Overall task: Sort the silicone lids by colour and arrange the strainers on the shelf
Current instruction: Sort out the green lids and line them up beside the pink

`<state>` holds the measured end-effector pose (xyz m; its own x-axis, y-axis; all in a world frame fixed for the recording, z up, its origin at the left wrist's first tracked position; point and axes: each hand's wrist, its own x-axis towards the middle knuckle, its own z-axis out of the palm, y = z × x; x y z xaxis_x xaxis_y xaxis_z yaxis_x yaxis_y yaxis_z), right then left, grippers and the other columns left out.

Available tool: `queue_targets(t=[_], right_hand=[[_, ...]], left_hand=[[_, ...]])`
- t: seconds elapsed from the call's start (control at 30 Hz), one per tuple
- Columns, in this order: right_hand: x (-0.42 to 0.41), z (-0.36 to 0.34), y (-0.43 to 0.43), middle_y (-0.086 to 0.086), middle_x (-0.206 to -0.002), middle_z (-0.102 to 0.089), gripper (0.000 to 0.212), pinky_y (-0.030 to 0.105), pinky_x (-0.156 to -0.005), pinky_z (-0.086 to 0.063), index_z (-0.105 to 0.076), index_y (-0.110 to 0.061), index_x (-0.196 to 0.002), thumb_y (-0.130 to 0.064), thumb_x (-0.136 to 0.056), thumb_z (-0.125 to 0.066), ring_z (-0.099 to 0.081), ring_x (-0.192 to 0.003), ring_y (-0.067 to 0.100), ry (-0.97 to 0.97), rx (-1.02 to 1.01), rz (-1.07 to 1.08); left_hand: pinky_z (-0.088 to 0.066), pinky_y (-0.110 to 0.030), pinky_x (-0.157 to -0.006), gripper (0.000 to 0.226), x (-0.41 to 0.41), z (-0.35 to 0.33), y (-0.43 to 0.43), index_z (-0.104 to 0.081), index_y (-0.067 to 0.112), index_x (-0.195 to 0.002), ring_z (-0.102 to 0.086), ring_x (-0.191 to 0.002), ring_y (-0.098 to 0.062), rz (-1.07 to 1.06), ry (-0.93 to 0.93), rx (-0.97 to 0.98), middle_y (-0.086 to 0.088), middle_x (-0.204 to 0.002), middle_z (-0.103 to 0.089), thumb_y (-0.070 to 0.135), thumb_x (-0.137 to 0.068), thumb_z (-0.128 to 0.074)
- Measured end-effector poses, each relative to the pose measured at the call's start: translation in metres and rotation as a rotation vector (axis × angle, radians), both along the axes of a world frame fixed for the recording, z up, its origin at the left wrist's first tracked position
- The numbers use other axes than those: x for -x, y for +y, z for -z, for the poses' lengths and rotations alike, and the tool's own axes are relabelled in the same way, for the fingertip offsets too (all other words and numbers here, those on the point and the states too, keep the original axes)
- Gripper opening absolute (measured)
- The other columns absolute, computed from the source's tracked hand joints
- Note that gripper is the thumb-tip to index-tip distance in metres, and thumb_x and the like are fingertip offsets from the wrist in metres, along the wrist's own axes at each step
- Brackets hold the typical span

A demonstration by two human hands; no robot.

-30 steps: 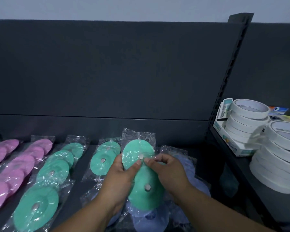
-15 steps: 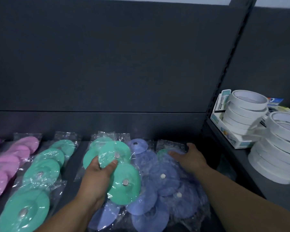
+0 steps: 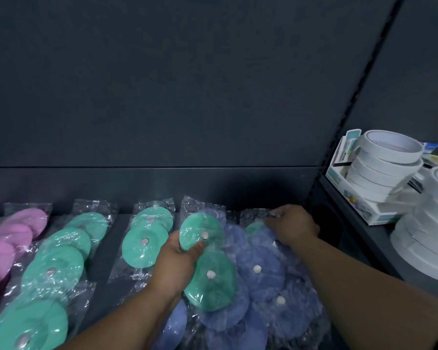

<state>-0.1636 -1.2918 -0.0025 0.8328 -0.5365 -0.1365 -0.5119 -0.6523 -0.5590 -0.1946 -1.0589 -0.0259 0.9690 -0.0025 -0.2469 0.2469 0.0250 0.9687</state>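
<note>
A bagged green lid pack (image 3: 208, 258) is gripped in the left hand (image 3: 173, 263), its long axis running away from the person, above the purple lids (image 3: 261, 274). The right hand (image 3: 292, 227), held well apart, is curled on the top edge of a part-buried green pack (image 3: 254, 227). The sorted green rows (image 3: 144, 238) lie just left of the left hand, the nearer one.
</note>
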Motion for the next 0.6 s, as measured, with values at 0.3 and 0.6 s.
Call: queue_targets(t=[0.3, 0.6], right_hand=[[0.012, -0.056, 0.0, -0.009, -0.073, -0.063, 0.016, 0.009, -0.057, -0.038, -0.061, -0.019, -0.077, -0.029, -0.09, -0.061, -0.058, -0.071, 0.009, -0.562, -0.125, -0.144], [0.059, -0.11, 0.016, -0.011, -0.062, -0.065, 0.017, 0.014, -0.056, -0.042, -0.06, -0.018, -0.077, -0.026, -0.091, -0.054, -0.052, -0.052, -0.004, -0.716, -0.322, -0.236]], left_hand=[[-0.059, -0.043, -0.072, 0.013, -0.003, -0.033, -0.013, -0.062, 0.012, -0.101, -0.072, -0.077, -0.031, -0.039, -0.058, 0.078, -0.011, -0.085, -0.074, 0.009, -0.089, -0.063], [-0.055, -0.057, -0.071, 0.013, 0.007, -0.053, -0.011, -0.059, 0.01, -0.103, -0.069, -0.077, -0.036, -0.142, -0.058, 0.224, -0.018, -0.09, -0.073, 0.006, -0.091, -0.06]])
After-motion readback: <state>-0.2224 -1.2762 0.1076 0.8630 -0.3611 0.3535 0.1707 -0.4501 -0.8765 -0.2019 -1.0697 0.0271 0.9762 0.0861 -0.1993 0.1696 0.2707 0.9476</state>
